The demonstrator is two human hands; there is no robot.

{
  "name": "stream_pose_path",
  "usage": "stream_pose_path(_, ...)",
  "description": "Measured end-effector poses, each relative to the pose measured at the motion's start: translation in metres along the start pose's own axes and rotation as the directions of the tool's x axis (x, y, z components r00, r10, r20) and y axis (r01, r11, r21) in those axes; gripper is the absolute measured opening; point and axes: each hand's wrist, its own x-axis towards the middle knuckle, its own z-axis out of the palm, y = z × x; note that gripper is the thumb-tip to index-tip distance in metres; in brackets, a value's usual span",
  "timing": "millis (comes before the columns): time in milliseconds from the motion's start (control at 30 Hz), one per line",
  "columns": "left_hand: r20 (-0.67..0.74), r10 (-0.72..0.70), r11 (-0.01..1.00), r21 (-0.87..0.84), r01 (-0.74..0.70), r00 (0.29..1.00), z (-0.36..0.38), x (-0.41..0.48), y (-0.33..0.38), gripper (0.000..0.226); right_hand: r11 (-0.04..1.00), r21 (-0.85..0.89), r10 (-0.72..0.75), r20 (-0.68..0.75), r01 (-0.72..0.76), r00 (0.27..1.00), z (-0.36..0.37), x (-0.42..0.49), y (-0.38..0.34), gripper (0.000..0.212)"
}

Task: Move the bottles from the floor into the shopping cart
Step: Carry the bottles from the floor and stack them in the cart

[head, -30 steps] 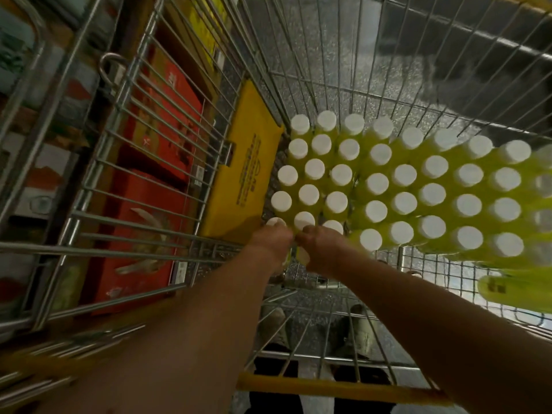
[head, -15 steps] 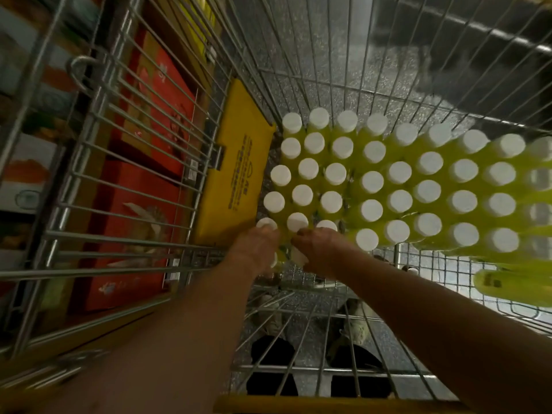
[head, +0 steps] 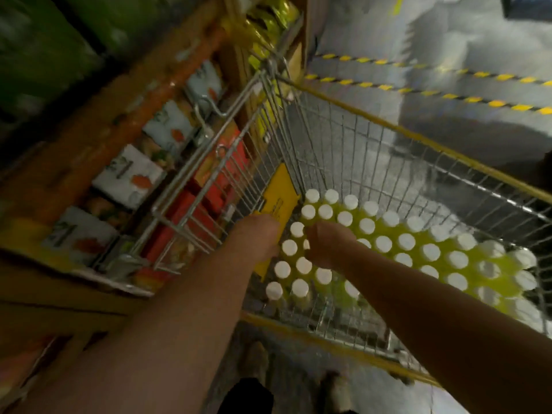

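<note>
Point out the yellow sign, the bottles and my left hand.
yellow sign (head: 280, 201): head view, middle of its face.
bottles (head: 406, 241): head view, a white cap mid-block.
left hand (head: 257, 236): head view, back of the hand.

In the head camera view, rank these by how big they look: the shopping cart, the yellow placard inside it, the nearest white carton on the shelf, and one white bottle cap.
1. shopping cart, largest by far.
2. yellow placard and white carton: look alike and the placard is partly hidden, so unranked.
3. bottle cap, smallest.
</note>
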Motion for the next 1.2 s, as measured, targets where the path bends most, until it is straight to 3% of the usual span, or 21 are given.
stream_pose_path(267,-0.203,-0.296,0.955,-0.094,0.283,0.933,-0.062,-0.136,0.011,0.019,0.956,-0.254,-0.173,-0.09,0.145,0.981,-0.097,-0.071,-0.053,0.045)
stream_pose_path(433,-0.275,-0.444,0.895,-0.09,0.437,0.853,-0.08,-0.231,0.003,0.016,0.907,-0.328,-0.337,-0.182,0.266,0.924,-0.134,-0.121,-0.12,0.033)
stream_pose_path(633,-0.282,-0.627,0.772,-0.101,0.628,0.726,-0.059,-0.352,-0.014,0.022,0.85,-0.356,-0.489,-0.262,0.387,0.832,-0.148,-0.199,-0.212,0.035)
stream_pose_path(833,-0.227,-0.748,0.659,-0.141,0.739,0.624,-0.005,-0.496,-0.006,0.038,0.757,-0.397,-0.627,-0.217,0.519,0.749,-0.119,-0.287,-0.309,0.029)
stream_pose_path(967,-0.148,-0.849,0.527,-0.156,0.835,0.508,0.039,-0.572,-0.005,0.036,0.638,-0.427,-0.745,-0.131,0.641,0.654,-0.087,-0.339,-0.373,0.029)
stream_pose_path(1200,0.029,-0.968,0.229,-0.282,0.931,0.247,0.122,-0.689,-0.003,0.033,0.335,-0.478,-0.922,0.01,0.812,0.386,-0.026,-0.4,-0.493,0.021)
